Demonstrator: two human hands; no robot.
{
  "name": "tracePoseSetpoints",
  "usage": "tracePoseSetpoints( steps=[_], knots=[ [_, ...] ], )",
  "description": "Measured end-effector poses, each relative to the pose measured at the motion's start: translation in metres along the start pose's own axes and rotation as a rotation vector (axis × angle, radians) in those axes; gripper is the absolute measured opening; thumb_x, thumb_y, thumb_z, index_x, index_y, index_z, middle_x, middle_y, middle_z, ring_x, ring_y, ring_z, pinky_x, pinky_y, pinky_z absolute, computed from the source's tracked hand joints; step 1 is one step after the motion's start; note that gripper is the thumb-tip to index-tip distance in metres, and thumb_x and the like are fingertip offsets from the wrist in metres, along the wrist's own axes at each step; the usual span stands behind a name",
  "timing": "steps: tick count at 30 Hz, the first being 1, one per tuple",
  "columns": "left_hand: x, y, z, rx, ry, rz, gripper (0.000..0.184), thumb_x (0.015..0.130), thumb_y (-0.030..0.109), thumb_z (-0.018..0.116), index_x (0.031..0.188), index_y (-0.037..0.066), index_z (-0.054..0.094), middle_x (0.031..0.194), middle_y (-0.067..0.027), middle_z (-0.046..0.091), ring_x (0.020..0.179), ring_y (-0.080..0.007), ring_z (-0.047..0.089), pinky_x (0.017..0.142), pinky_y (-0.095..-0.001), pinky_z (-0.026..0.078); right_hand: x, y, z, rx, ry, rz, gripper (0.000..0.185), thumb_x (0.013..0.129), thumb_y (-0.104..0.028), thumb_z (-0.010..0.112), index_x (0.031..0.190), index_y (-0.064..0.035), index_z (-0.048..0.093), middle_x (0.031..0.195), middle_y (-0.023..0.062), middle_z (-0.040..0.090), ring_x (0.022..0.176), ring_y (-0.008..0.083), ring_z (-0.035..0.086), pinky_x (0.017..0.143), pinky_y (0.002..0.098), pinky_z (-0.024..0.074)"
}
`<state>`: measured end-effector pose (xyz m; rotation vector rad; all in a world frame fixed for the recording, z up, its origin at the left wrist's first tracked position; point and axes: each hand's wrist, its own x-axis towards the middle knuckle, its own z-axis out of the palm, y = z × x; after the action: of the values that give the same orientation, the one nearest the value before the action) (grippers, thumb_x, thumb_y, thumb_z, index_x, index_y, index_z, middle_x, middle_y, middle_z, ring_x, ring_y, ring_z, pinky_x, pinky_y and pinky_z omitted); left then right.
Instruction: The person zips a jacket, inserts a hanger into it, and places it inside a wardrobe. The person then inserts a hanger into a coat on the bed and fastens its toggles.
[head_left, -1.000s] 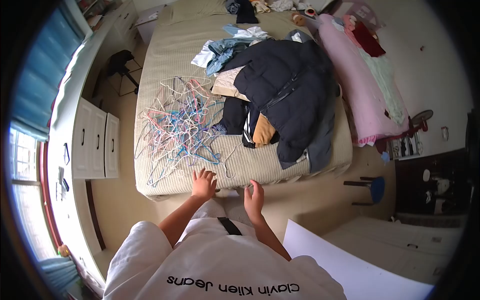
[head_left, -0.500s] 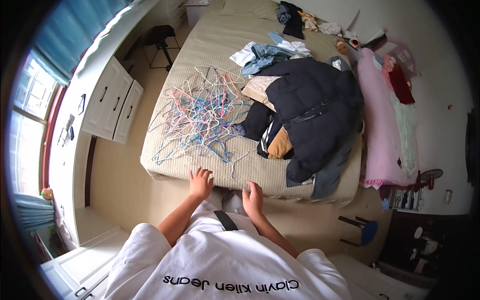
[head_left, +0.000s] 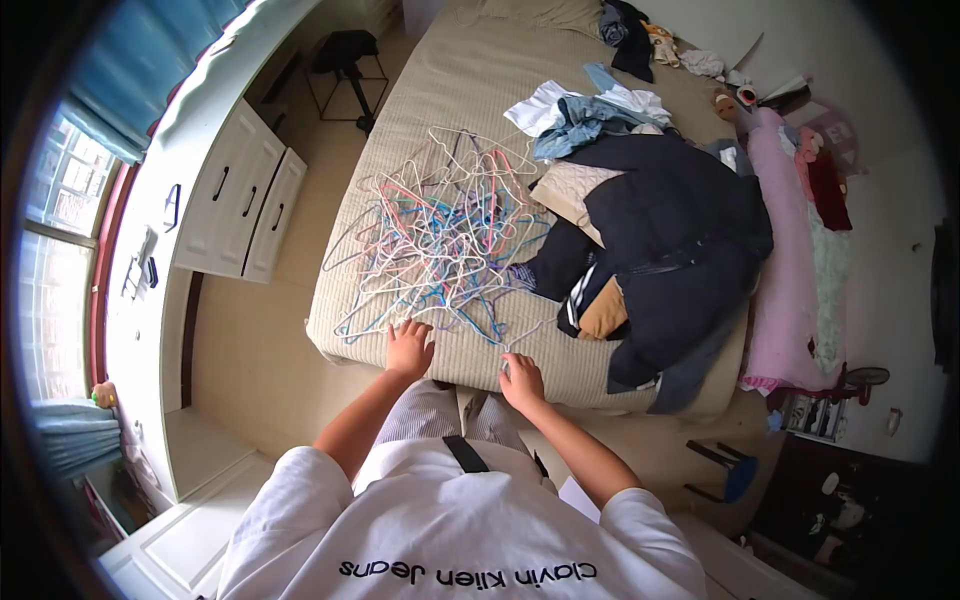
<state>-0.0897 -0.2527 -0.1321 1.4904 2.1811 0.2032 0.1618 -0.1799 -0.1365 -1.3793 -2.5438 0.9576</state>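
Note:
My left hand point(head_left: 409, 350) is at the near edge of a tangled heap of clothes hangers point(head_left: 440, 235), its fingers spread and holding nothing. The heap mixes white, blue, pink and purple hangers. Close to the bed's front edge, my right hand point(head_left: 523, 382) has its fingers closed on the hook end of a single white clothes hanger point(head_left: 527, 335). That hanger's body points away from me, toward the clothes. To the right lies a dark puffer jacket point(head_left: 690, 210), spread over other clothes, with a tan garment point(head_left: 604, 312) showing at its left edge.
Everything lies on a beige striped bed point(head_left: 430, 80). Farther back are blue and white clothes point(head_left: 580, 115). A pink-covered bed point(head_left: 785, 280) stands to the right, white drawers point(head_left: 235, 195) and a black stool point(head_left: 347, 60) to the left. A blue stool point(head_left: 738, 478) is at lower right.
My right hand has reached forward to the single white hanger's hook and closed on it. My left hand has moved forward to the heap's near edge. The view has shifted.

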Motion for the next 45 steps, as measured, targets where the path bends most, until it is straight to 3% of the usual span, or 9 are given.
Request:
tracePoseSetpoints(
  steps=[8, 17, 22, 29, 33, 38, 40, 44, 45],
  knots=[
    [0.086, -0.122, -0.005, -0.034, -0.240, -0.055, 0.041, 0.082, 0.025, 0.056, 0.119, 0.010, 0.051, 0.119, -0.0116, 0.054, 0.120, -0.0277, 0.044, 0.100, -0.0430, 0.035, 0.127, -0.024, 0.082, -0.076, -0.361, 0.297, 0.052, 0.075, -0.021, 0.062, 0.123, -0.0080, 0.047, 0.120, 0.0155, 0.053, 0.110, 0.0327, 0.051, 0.090, 0.0423, 0.0435],
    [0.155, -0.237, 0.000, -0.171, -0.384, -0.357, 0.053, 0.082, 0.026, 0.057, 0.131, 0.016, 0.039, 0.114, -0.0139, 0.059, 0.104, -0.0319, 0.057, 0.087, -0.0409, 0.045, 0.268, -0.032, 0.104, 0.021, -0.155, 0.417, 0.049, 0.077, -0.018, 0.060, 0.124, -0.0118, 0.049, 0.123, 0.0115, 0.053, 0.113, 0.0312, 0.049, 0.092, 0.0415, 0.0423],
    [0.165, -0.254, 0.014, -0.250, -0.449, -0.298, 0.061, 0.084, 0.030, 0.057, 0.137, 0.017, 0.030, 0.119, -0.0122, 0.057, 0.106, -0.0319, 0.056, 0.089, -0.0404, 0.044, 0.290, -0.015, 0.121, -0.212, -0.259, 0.391, 0.079, 0.080, -0.022, 0.062, 0.143, -0.0190, 0.017, 0.146, 0.0072, 0.029, 0.136, 0.0294, 0.021, 0.106, 0.0496, 0.0245],
    [0.173, -0.236, 0.039, -0.269, -0.540, -0.350, 0.060, 0.083, 0.032, 0.058, 0.136, 0.017, 0.032, 0.121, -0.0123, 0.056, 0.106, -0.0312, 0.056, 0.089, -0.0400, 0.044, 0.274, 0.002, 0.143, -0.401, -0.271, 0.352, 0.069, 0.075, -0.025, 0.064, 0.136, -0.0180, 0.032, 0.116, 0.0114, 0.053, 0.116, 0.0262, 0.043, 0.095, 0.0439, 0.0359],
    [0.179, -0.216, 0.043, -0.270, -0.502, -0.238, 0.061, 0.081, 0.034, 0.060, 0.133, 0.014, 0.036, 0.123, -0.0147, 0.053, 0.111, -0.0331, 0.052, 0.093, -0.0419, 0.042, 0.258, 0.013, 0.155, -0.240, -0.373, 0.360, 0.062, 0.072, -0.031, 0.070, 0.124, -0.0127, 0.042, 0.118, 0.0143, 0.050, 0.113, 0.0294, 0.047, 0.088, 0.0442, 0.0427],
    [0.197, -0.194, 0.054, -0.188, -0.547, -0.072, 0.064, 0.079, 0.032, 0.062, 0.134, 0.012, 0.036, 0.129, -0.0194, 0.045, 0.118, -0.0357, 0.045, 0.096, -0.0431, 0.039, 0.214, 0.005, 0.178, -0.373, -0.180, 0.345, 0.074, 0.070, -0.030, 0.073, 0.132, -0.0129, 0.036, 0.125, 0.0141, 0.046, 0.117, 0.0326, 0.044, 0.095, 0.0512, 0.0363],
    [0.204, -0.198, 0.065, -0.166, -0.550, -0.006, 0.065, 0.079, 0.031, 0.063, 0.134, 0.011, 0.035, 0.130, -0.0205, 0.044, 0.118, -0.0371, 0.045, 0.097, -0.0434, 0.038, 0.199, 0.009, 0.198, -0.381, -0.165, 0.387, 0.057, 0.076, -0.023, 0.066, 0.126, -0.0121, 0.042, 0.121, 0.0132, 0.051, 0.115, 0.0313, 0.047, 0.098, 0.0548, 0.0317],
    [0.214, -0.181, 0.070, -0.099, -0.533, 0.068, 0.080, 0.073, 0.027, 0.070, 0.139, 0.012, 0.026, 0.138, -0.0197, 0.031, 0.127, -0.0379, 0.033, 0.101, -0.0440, 0.035, 0.165, -0.006, 0.211, 0.238, -0.236, 0.556, 0.022, 0.083, -0.018, 0.050, 0.101, -0.0116, 0.060, 0.090, 0.0150, 0.064, 0.087, 0.0302, 0.061, 0.077, 0.0427, 0.0465],
    [0.215, -0.178, 0.070, -0.011, -0.472, 0.172, 0.091, 0.069, 0.024, 0.074, 0.142, 0.015, 0.020, 0.141, -0.0192, 0.024, 0.130, -0.0386, 0.028, 0.102, -0.0457, 0.033, 0.144, -0.009, 0.248, 0.357, 0.115, 0.447, 0.023, 0.082, -0.016, 0.050, 0.102, -0.0144, 0.060, 0.087, 0.0127, 0.064, 0.083, 0.0313, 0.061, 0.073, 0.0416, 0.0467]
  ],
)
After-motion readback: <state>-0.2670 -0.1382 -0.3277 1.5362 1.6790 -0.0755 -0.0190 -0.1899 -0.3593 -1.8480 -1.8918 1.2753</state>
